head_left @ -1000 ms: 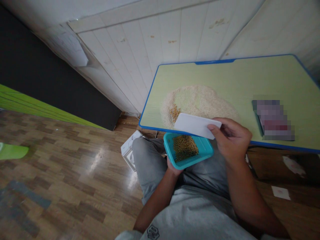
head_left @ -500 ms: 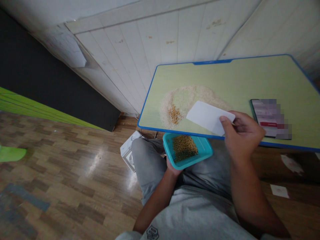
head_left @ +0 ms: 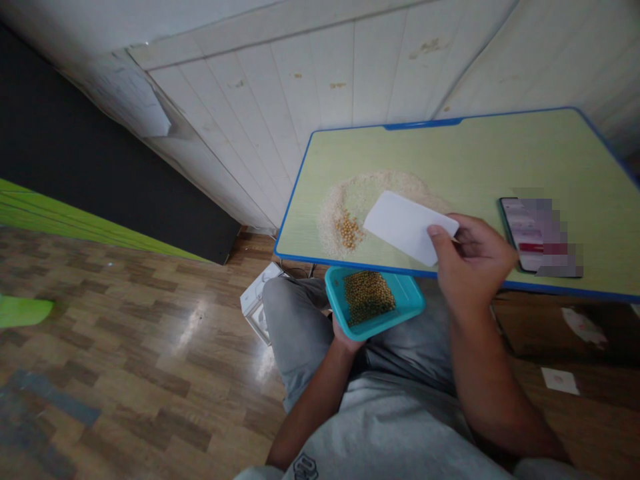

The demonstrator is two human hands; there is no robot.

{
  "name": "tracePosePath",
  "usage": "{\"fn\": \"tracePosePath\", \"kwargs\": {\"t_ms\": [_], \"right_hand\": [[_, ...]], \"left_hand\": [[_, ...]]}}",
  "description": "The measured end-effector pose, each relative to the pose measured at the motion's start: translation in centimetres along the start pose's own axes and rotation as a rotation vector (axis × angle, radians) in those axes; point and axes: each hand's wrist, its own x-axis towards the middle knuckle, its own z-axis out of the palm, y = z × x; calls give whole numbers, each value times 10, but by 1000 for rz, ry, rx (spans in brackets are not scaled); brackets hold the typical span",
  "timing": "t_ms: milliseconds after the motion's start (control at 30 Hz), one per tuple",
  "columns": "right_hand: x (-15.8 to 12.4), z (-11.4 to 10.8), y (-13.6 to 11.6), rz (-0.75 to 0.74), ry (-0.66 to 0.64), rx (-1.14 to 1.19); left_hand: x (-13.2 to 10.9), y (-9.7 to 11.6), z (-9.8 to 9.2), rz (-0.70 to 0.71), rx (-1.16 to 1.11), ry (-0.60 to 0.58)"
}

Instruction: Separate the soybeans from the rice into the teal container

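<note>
left of the teal tub (head_left: pixel 409 293), a white box (head_left: pixel 256 303). the left hand (head_left: pixel 346 335) grasps the tub from underneath, fingers hidden; brown beans (head_left: pixel 370 297) lie inside it. beyond the tub, loose beans (head_left: pixel 348 231) and pale grains (head_left: pixel 330 217) on the table (head_left: pixel 500 160). right of the tub, the right hand (head_left: pixel 473 263) pinches a white card (head_left: pixel 406 227); farther right, a phone (head_left: pixel 531 230).

Right hand (head_left: pixel 474 263) pinching, thumb on top; left hand (head_left: pixel 345 335) lower

Left hand (head_left: pixel 345 333) mostly hidden beneath the teal container (head_left: pixel 409 293), phone screen (head_left: pixel 533 230) pixelated
</note>
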Motion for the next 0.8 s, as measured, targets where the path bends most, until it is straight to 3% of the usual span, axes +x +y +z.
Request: {"fn": "tracePosePath", "kwargs": {"t_ms": [233, 600, 800], "right_hand": [[-7, 1, 6, -2, -58, 14], [6, -11, 14, 18, 46, -34], [-2, 4, 4, -12, 51, -16]], "left_hand": [[2, -1, -2, 0, -40, -62], [-4, 0, 3, -20, -27, -27], [-5, 0, 7, -24, -16, -54]]}}
